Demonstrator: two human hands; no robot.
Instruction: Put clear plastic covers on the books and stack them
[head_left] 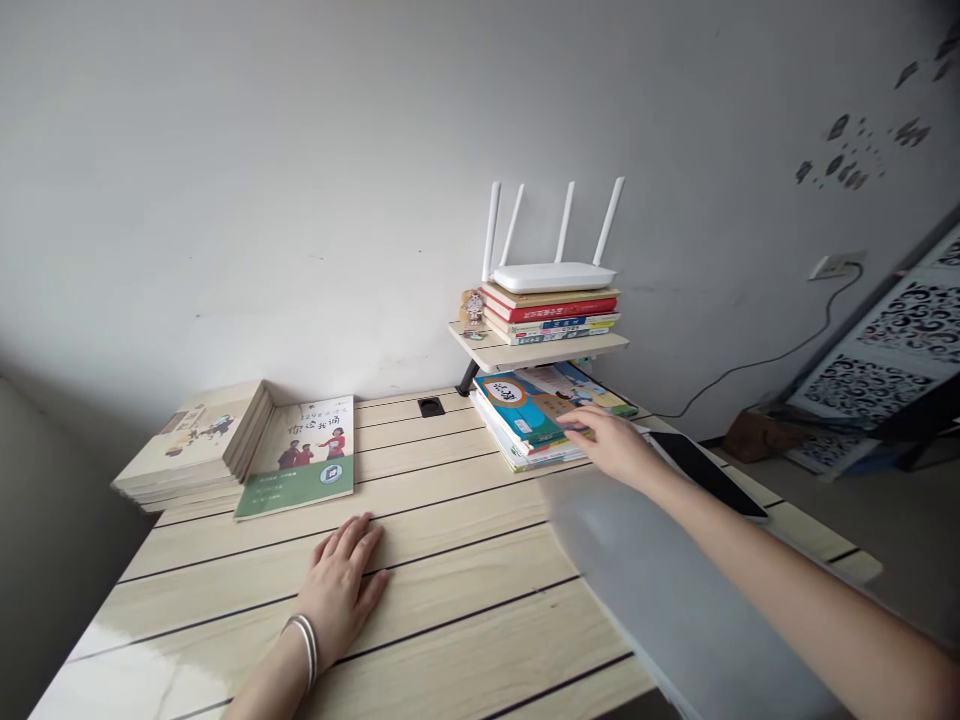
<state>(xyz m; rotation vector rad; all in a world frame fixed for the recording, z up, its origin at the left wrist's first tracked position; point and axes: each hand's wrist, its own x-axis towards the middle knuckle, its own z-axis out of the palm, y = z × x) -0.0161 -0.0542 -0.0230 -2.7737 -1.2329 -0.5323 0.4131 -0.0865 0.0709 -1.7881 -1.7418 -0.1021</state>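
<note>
My left hand (339, 583) lies flat on the wooden desk (465, 590), fingers spread, a silvery bangle on its wrist. At the stack of books and booklets under the small shelf, my right hand (600, 437) touches the right part of a blue book (521, 408); its fingers are bent and their grip on the edge is hard to make out. Below my right forearm a blurred grey, flat object (660, 590) covers the desk's right part. A green and white booklet (304, 460) rests at the left beside a pile of beige books (196, 440).
A white router (555, 277) stands on several books (562, 310) on the raised shelf (517, 353), near a small figurine (472, 307). A black tablet-like object (705, 472) lies at the right. The wall runs behind the desk.
</note>
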